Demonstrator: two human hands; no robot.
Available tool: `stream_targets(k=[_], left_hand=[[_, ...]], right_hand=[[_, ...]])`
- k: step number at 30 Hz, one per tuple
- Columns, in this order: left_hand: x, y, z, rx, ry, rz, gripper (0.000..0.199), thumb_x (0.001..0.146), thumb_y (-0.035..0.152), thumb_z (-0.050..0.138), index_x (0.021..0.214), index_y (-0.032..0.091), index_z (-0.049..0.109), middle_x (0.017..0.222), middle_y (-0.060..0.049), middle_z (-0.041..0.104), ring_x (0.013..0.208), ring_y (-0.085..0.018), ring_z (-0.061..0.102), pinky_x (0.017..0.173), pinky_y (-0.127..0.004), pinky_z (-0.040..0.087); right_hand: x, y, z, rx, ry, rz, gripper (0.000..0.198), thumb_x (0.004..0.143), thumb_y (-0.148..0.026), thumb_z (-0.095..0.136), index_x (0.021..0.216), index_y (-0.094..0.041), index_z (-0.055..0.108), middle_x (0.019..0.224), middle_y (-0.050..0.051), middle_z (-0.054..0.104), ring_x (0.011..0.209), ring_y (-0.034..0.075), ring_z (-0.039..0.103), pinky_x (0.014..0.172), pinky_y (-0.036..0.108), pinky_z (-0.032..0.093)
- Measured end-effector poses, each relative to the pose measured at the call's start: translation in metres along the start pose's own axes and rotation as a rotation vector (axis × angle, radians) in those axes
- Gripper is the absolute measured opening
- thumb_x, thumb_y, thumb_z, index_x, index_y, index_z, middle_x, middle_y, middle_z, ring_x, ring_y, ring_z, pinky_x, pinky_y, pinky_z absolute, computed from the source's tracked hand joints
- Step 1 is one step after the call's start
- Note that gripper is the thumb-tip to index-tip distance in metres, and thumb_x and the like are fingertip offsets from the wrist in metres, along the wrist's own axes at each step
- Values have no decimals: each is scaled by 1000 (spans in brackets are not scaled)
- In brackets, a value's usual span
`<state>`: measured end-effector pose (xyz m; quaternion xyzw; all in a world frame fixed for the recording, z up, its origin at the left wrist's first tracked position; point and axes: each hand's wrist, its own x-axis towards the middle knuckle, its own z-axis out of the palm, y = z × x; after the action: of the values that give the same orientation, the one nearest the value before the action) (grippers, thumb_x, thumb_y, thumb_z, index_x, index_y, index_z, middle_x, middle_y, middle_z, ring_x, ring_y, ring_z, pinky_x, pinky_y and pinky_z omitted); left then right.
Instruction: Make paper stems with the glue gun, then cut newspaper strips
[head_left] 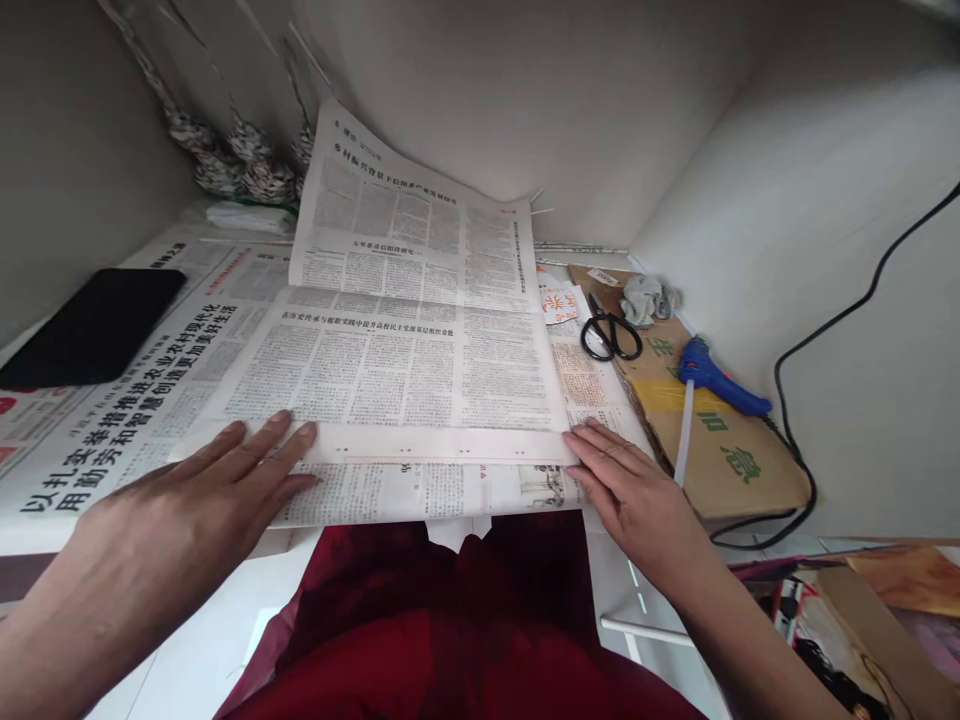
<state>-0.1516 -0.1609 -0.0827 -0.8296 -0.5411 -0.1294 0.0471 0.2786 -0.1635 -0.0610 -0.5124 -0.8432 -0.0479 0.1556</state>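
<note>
A newspaper sheet (420, 360) lies before me, its far part bent up against the wall and a strip along its near edge folded over. My left hand (202, 490) rests with fingers extended on the left end of that folded strip. On the strip's right end lies my right hand (630, 490), its fingers stretched out and lying flat. Beneath the sheet, more newspaper (172, 350) covers the table. The thumbs and parts of the fingers press at the fold, and neither hand grips a separate object.
Black-handled scissors (611, 337) and a blue glue gun (720, 378) with a white glue stick lie on flattened cardboard (720, 450) at right. A crumpled grey glove (649, 300) is behind them. A black phone (97, 325) lies at left; woven paper pieces (247, 160) stand behind. A black cable (832, 340) hangs at right.
</note>
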Motion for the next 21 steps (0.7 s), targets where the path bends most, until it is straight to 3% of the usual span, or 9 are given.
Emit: stream_targets(k=[3,8,10,14,21], left_hand=[[3,5,-10,148,-69,73,61,96,34,36,154,35,16,150,-4,43,127,-35,52,79,-50,59],[9,16,-25,223,-43,132,71,93,16,33,155,31,3,145,-8,48,120,-34,59,75,-47,62],[11,19,-26,252,-66,109,70,91,11,33,155,29,12,146,-9,47,120,-35,59,72,-46,62],[12,22,-23,267,-103,44,59,89,4,32,144,19,44,145,-11,49,125,-34,55,78,-45,60],[16,24,-24,211,-97,-40,53,91,8,36,142,20,46,148,-9,46,134,-30,45,99,-47,51]], right_hand=[[1,0,0,-81,8,-49,36,96,-21,50,130,-15,59,128,10,65,124,24,56,106,41,49],[4,-1,3,-158,2,-105,42,92,-9,45,133,-14,57,131,11,63,124,25,56,106,43,47],[8,0,4,-146,28,-109,43,92,-9,44,133,-14,56,131,10,63,124,24,56,107,42,47],[15,6,5,-146,17,-186,41,92,-10,43,131,-15,59,131,9,63,125,25,55,105,42,48],[-10,1,1,-172,46,-291,46,90,-12,42,134,-18,55,126,7,66,119,25,60,100,42,48]])
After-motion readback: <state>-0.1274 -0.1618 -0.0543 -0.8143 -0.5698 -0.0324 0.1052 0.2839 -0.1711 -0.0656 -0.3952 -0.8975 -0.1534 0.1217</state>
